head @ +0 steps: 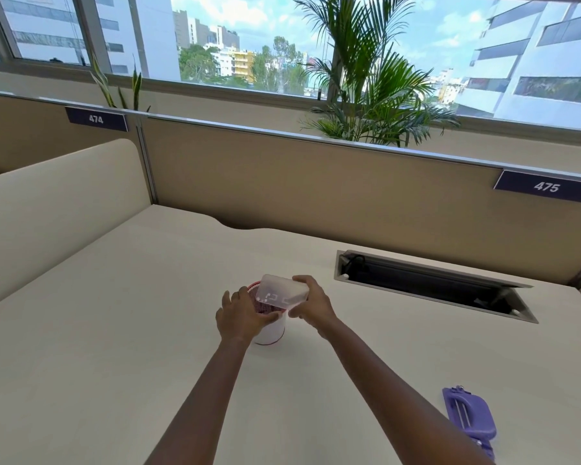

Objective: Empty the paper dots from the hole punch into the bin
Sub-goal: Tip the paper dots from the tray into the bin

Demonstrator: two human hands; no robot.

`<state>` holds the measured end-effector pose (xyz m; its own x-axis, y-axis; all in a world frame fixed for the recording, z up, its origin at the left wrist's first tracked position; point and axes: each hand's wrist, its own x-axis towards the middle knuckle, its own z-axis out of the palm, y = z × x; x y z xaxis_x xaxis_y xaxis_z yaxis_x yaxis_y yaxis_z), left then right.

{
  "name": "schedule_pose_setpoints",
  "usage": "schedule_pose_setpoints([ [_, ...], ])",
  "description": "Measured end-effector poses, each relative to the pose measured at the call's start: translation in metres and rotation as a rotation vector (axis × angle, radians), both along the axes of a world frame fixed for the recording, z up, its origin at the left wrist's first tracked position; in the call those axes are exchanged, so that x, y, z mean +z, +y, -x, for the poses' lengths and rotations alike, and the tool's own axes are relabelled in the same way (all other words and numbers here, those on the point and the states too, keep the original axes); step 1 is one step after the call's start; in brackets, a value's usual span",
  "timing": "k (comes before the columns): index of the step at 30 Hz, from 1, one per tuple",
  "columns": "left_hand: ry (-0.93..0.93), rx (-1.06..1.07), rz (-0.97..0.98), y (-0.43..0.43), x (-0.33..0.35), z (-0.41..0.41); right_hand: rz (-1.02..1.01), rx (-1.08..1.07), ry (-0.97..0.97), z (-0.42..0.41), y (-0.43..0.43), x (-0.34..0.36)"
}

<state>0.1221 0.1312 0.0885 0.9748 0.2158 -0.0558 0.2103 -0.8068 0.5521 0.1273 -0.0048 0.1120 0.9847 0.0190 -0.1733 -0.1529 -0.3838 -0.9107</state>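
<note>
A small bin [271, 332] with a white body and red mesh inside stands in the middle of the desk. Over its mouth, tilted, is a clear plastic tray [280, 292], the hole punch's chip cover, with a few white dots showing through it. My right hand [311, 305] grips the tray's right end. My left hand [242, 315] wraps the bin's left side and touches the tray's lower edge. The purple hole punch [470, 419] lies by itself at the desk's near right.
An open cable hatch [430, 285] is sunk into the desk [114, 330] at the right rear. Beige partitions [282, 176] close the desk at the back and left. Plants and windows stand beyond.
</note>
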Motion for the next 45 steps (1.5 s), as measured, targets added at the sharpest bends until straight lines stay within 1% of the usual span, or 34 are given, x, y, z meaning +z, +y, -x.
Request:
schedule_pose_setpoints([
  [3, 0.002, 0.002, 0.015, 0.001, 0.0, 0.001, -0.068, -0.019, 0.037, 0.003, -0.002, -0.005],
  [5, 0.006, -0.004, 0.008, 0.001, -0.001, 0.001, -0.026, -0.01, 0.004, 0.005, -0.002, -0.005],
  [7, 0.011, -0.002, 0.002, 0.001, -0.001, 0.001, 0.089, 0.012, -0.085, 0.006, -0.001, -0.002],
  [12, 0.022, -0.001, -0.004, 0.001, -0.001, 0.0, 0.43, 0.026, -0.498, 0.015, 0.006, 0.003],
  [14, 0.018, -0.001, -0.008, 0.001, -0.001, 0.0, 0.642, 0.138, -0.558, 0.019, 0.005, -0.002],
  [15, 0.017, -0.001, -0.012, 0.001, -0.002, 0.0, 0.74, 0.191, -0.551, 0.02, 0.005, -0.004],
  [16, 0.018, -0.002, -0.016, 0.001, -0.002, 0.0, 0.793, 0.21, -0.542, 0.021, 0.004, -0.006],
  [18, 0.024, -0.002, -0.018, 0.001, -0.001, 0.0, 0.792, 0.179, -0.555, 0.02, 0.003, -0.005],
  [22, 0.031, -0.001, -0.007, 0.001, -0.001, -0.001, 0.695, 0.104, -0.625, 0.02, 0.005, -0.005],
  [23, 0.03, -0.002, -0.005, 0.001, -0.002, -0.001, 0.701, 0.111, -0.609, 0.02, 0.005, -0.006],
  [25, 0.029, -0.002, -0.005, 0.001, -0.002, 0.0, 0.725, 0.147, -0.517, 0.02, 0.007, -0.007],
  [27, 0.03, -0.002, -0.003, 0.001, -0.002, 0.0, 0.692, 0.143, -0.427, 0.018, 0.008, -0.007],
  [30, 0.03, 0.0, 0.003, 0.001, -0.001, 0.0, 0.54, 0.057, -0.335, 0.016, 0.007, -0.007],
  [35, 0.043, -0.007, -0.005, 0.001, -0.002, 0.0, 0.138, -0.053, -0.141, 0.016, 0.001, -0.007],
  [37, 0.048, -0.01, -0.004, 0.001, -0.002, 0.0, 0.081, -0.057, -0.105, 0.016, -0.001, -0.007],
  [39, 0.049, -0.01, -0.007, 0.001, -0.001, -0.001, 0.146, -0.047, -0.16, 0.018, 0.0, -0.005],
  [43, 0.049, -0.008, 0.001, 0.001, -0.001, -0.001, 0.396, -0.053, -0.467, 0.023, 0.008, -0.002],
  [45, 0.046, -0.006, 0.002, 0.001, -0.001, -0.001, 0.583, 0.056, -0.519, 0.023, 0.009, -0.002],
])
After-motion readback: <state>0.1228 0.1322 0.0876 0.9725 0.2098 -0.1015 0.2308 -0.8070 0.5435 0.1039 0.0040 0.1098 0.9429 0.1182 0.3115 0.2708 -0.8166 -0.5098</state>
